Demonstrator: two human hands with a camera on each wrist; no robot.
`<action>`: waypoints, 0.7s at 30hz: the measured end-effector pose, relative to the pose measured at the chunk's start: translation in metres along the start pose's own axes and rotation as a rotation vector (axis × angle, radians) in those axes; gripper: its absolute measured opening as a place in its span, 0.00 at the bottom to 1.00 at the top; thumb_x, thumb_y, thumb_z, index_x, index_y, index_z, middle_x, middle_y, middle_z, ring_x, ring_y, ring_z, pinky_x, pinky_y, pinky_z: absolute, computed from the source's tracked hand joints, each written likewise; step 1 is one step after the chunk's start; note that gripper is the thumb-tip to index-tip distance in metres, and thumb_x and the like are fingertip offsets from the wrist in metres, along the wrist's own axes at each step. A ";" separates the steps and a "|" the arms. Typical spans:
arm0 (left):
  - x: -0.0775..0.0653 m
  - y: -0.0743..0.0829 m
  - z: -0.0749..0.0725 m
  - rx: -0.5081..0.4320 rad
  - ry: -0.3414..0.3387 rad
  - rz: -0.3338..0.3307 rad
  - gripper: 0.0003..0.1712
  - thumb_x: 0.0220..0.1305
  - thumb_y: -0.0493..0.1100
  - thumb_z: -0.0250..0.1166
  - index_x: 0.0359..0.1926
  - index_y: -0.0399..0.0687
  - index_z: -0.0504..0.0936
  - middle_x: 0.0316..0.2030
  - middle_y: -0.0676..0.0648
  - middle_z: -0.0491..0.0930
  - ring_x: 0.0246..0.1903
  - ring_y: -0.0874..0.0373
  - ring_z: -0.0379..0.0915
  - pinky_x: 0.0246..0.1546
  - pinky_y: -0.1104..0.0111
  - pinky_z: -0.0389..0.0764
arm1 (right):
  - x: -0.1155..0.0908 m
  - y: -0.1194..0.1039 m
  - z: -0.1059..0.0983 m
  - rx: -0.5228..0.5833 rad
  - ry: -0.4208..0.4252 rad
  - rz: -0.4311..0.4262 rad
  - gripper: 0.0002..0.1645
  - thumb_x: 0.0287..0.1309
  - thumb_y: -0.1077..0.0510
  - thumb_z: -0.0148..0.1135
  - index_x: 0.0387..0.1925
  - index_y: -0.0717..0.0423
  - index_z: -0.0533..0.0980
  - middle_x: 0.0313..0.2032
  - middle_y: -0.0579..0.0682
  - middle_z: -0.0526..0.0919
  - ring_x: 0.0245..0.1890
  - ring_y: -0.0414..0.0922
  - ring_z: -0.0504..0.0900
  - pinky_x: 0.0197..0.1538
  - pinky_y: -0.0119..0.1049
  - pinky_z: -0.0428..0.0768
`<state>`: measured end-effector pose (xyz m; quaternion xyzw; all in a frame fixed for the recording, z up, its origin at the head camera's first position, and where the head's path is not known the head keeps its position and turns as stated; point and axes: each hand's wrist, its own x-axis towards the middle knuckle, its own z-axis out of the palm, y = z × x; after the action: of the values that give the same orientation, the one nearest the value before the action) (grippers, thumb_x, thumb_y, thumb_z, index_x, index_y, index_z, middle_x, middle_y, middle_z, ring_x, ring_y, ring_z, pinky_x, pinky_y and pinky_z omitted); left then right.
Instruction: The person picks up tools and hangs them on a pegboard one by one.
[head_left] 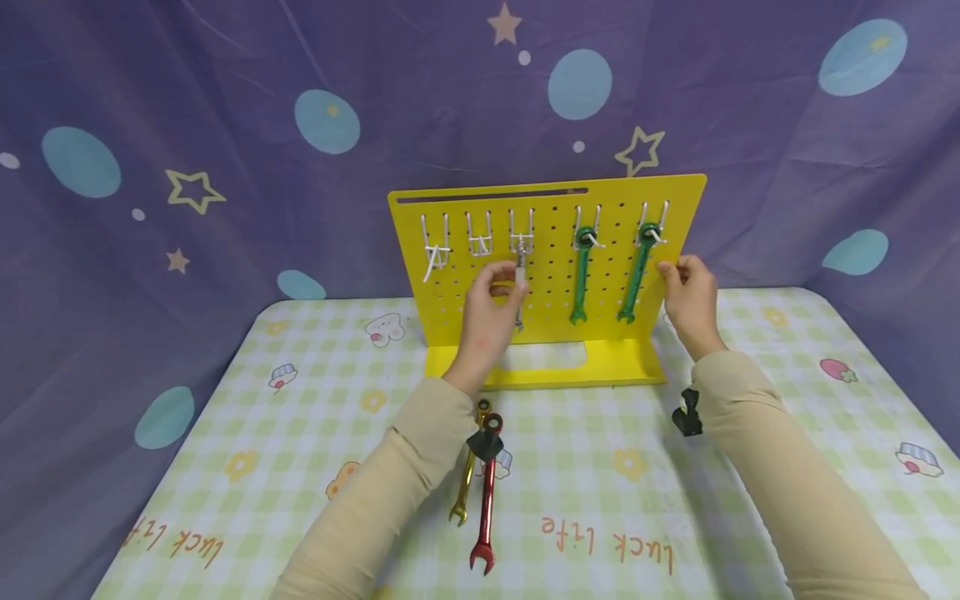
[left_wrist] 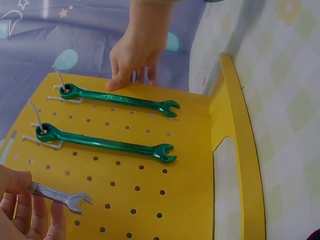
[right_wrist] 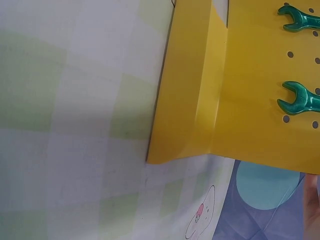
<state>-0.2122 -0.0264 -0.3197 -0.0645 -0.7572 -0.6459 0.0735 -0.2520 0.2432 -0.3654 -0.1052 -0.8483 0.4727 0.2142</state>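
Observation:
My left hand point(head_left: 489, 315) pinches a silver wrench point(left_wrist: 57, 195) between thumb and fingers, upright in front of the yellow pegboard point(head_left: 551, 312). Its upper ring end overlaps the third white hook point(head_left: 521, 225) from the left in the head view; the open jaw end points down. At the board's right edge, my right hand point(head_left: 692, 304) grips the rim with the thumb near the front face and some fingers hidden. Two green wrenches, a left one point(head_left: 582, 279) and a right one point(head_left: 637, 275), hang by their rings on the hooks to the right.
Two more white hooks, a far left one point(head_left: 435, 250) and its neighbour point(head_left: 480, 237), hold no wrench. A gold wrench point(head_left: 467, 487) and a red wrench point(head_left: 487, 508) lie on the checked tablecloth point(head_left: 600, 500) before the board. A patterned purple curtain point(head_left: 450, 75) hangs behind.

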 end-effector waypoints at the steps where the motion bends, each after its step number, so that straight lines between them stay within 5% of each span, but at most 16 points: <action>1: 0.001 -0.001 0.000 0.000 0.002 -0.004 0.17 0.70 0.37 0.62 0.58 0.43 0.74 0.52 0.47 0.76 0.49 0.54 0.72 0.44 0.65 0.79 | 0.000 0.000 0.000 -0.001 0.001 -0.004 0.26 0.72 0.47 0.50 0.47 0.70 0.72 0.38 0.59 0.76 0.30 0.41 0.69 0.33 0.27 0.69; 21: 0.021 -0.013 0.007 -0.029 0.028 0.043 0.15 0.69 0.35 0.63 0.55 0.40 0.75 0.50 0.45 0.77 0.47 0.53 0.73 0.48 0.65 0.77 | 0.000 0.000 0.000 -0.003 -0.001 0.001 0.26 0.73 0.47 0.49 0.47 0.70 0.71 0.40 0.60 0.77 0.33 0.43 0.70 0.35 0.30 0.70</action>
<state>-0.2356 -0.0212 -0.3296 -0.0727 -0.7449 -0.6560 0.0969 -0.2519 0.2427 -0.3657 -0.1055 -0.8492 0.4714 0.2133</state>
